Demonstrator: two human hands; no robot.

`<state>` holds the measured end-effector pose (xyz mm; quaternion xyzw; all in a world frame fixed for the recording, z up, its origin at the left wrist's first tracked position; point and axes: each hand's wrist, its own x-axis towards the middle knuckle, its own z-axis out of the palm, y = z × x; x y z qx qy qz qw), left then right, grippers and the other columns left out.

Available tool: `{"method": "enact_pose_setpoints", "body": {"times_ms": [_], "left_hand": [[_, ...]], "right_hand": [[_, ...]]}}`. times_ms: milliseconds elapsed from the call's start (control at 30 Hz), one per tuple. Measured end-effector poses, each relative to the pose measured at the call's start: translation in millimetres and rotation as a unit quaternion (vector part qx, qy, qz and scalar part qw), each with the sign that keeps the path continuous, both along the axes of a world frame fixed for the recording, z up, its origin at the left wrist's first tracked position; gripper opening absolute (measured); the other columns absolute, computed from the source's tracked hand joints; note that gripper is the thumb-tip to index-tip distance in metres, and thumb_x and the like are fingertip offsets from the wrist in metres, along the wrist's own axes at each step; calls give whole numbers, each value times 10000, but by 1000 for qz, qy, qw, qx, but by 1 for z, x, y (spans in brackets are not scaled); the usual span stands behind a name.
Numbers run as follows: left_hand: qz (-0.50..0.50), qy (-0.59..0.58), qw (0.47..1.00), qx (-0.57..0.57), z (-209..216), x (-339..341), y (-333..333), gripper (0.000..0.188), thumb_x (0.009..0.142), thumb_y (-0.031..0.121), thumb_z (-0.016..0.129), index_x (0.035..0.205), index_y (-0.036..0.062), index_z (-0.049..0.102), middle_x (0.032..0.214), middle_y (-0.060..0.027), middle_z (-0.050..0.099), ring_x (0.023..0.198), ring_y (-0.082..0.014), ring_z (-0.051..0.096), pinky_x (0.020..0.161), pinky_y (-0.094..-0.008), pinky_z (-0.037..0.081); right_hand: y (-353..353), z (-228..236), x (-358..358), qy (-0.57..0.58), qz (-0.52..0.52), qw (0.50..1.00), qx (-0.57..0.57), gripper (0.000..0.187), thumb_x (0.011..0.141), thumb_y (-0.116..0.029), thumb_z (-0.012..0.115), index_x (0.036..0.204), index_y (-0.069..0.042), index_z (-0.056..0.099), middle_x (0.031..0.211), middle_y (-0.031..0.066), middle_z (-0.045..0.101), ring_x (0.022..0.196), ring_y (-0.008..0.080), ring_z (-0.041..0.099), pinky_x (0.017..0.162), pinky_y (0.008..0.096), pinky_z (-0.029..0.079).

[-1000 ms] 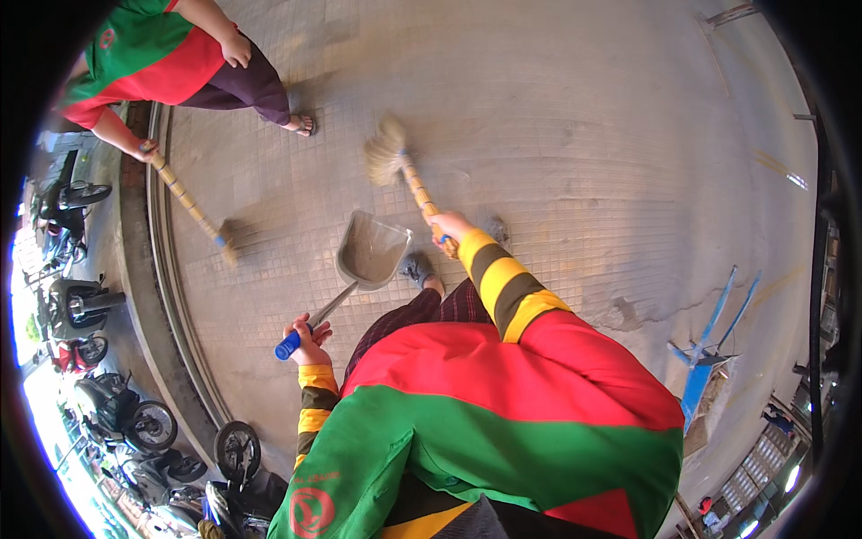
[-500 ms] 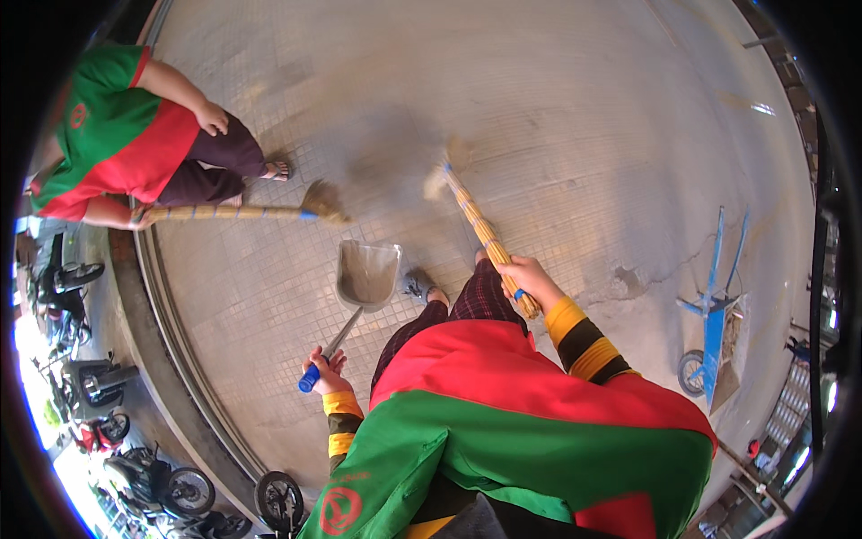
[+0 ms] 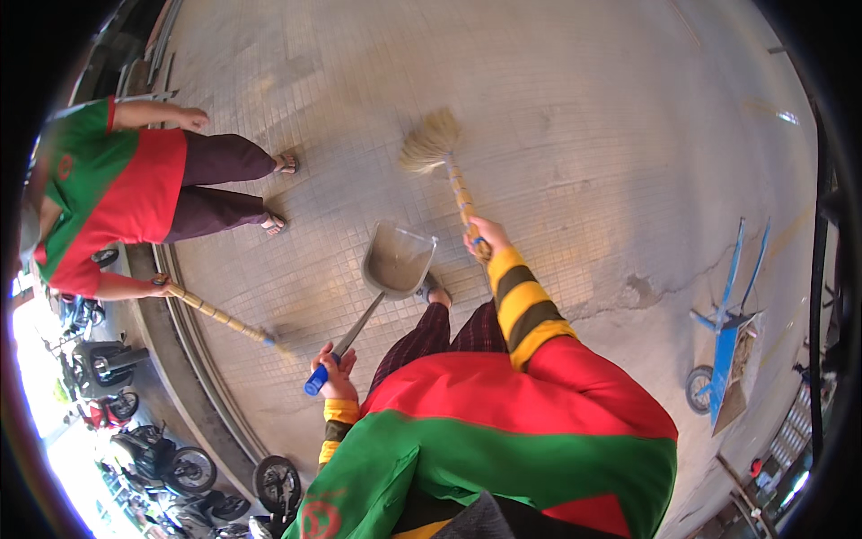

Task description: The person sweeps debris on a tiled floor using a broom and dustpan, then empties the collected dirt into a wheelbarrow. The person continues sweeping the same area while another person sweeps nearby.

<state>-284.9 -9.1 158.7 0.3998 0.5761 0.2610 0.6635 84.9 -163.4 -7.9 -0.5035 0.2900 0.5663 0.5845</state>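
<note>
My right hand (image 3: 488, 236) is closed round the butt end of a broom (image 3: 460, 190) with a yellowish wrapped handle. Its straw head is fanned out on the paved floor ahead of me. In my left hand (image 3: 336, 370) is the blue grip of a long-handled dustpan (image 3: 398, 259). The grey pan lies in front of my feet, with a dusty-looking inside. A gap of floor separates the straw from the pan.
To my left a person (image 3: 162, 184) in a green and red shirt holds another broom (image 3: 220, 313). Motorcycles (image 3: 162, 463) stand beyond the raised kerb (image 3: 171, 346) at the lower left. A blue wheelbarrow (image 3: 725, 359) is at the right.
My broom's head has swung a little left and its straw spread, with my right hand moving left and up. The dustpan has shifted right. The other person's broom has swung down toward the kerb.
</note>
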Motion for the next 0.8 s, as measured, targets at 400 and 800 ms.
{"method": "enact_pose_setpoints", "body": {"times_ms": [400,800], "left_hand": [[22,0,999,-24,-8,39,-58,298,879,288,470,1084,93,375,1124,-87,469,796,-297,606,662,-377,521],[124,18,992,-7,11,65,-121,311,875,269,481,1071,74,340,1185,-110,439,804,-330,603,639,-401,531]], "right_hand": [[-128,169,-21,-153,122,981,6,179,780,-177,581,792,-5,535,555,75,532,400,148,506,354,272,389],[-74,40,27,-108,131,985,-22,242,709,-206,655,675,-9,518,535,79,510,409,184,526,347,311,407]]}}
